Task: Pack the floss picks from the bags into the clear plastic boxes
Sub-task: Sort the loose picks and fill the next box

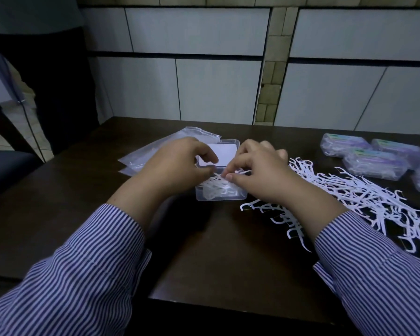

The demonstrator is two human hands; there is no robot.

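An open clear plastic box (pixel 220 195) sits mid-table with white floss picks (pixel 218 189) lying inside it. Its lid (pixel 224 151) stands open behind it, showing a white label. My left hand (pixel 177 166) hovers over the box's left side, fingers curled, pinching picks at the box's top. My right hand (pixel 257 170) is over the right side, its thumb and fingers pinching picks above the box. A large loose pile of white floss picks (pixel 354 197) spreads on the table to the right, partly hidden under my right forearm.
Empty clear zip bags (pixel 155 151) lie behind and left of the box. Several closed, filled boxes with purple labels (pixel 374 158) stand at the far right. The dark table (pixel 204 251) meets a tiled wall; a dark chair stands at the left.
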